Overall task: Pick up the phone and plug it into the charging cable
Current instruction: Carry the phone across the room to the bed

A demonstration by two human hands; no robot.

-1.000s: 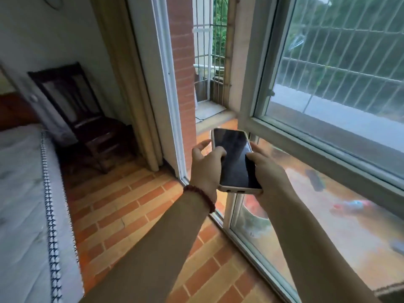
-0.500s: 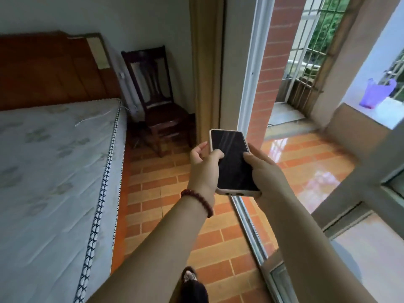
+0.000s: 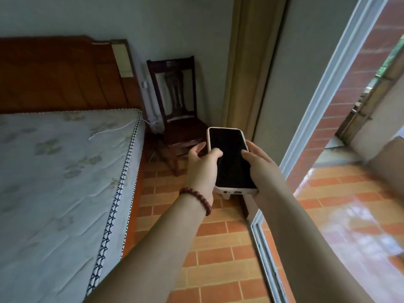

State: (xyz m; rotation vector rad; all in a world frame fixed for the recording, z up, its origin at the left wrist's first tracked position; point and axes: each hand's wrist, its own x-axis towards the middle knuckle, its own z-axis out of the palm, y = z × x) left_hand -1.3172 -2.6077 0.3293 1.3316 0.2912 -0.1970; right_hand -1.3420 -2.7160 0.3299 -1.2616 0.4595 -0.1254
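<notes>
A phone (image 3: 229, 156) with a dark screen and a pale case is held out in front of me, screen up, its port end toward me. My left hand (image 3: 202, 171) grips its left edge, thumb on the screen, a dark red bead bracelet on the wrist. My right hand (image 3: 259, 165) grips the right edge, thumb on the glass too. A thin white charging cable (image 3: 113, 130) lies on the mattress near its far right corner and runs off the edge toward a plug on the wall (image 3: 144, 84).
A bare mattress (image 3: 54, 182) on a bed with a wooden headboard (image 3: 61, 75) fills the left. A dark wooden chair (image 3: 179, 110) stands in the corner ahead. Brick-pattern floor tiles (image 3: 218, 248) run between bed and the sliding glass door (image 3: 323, 95) on the right.
My view has swung left from the window and balcony to the bed and chair. Both hands keep the same hold on the phone.
</notes>
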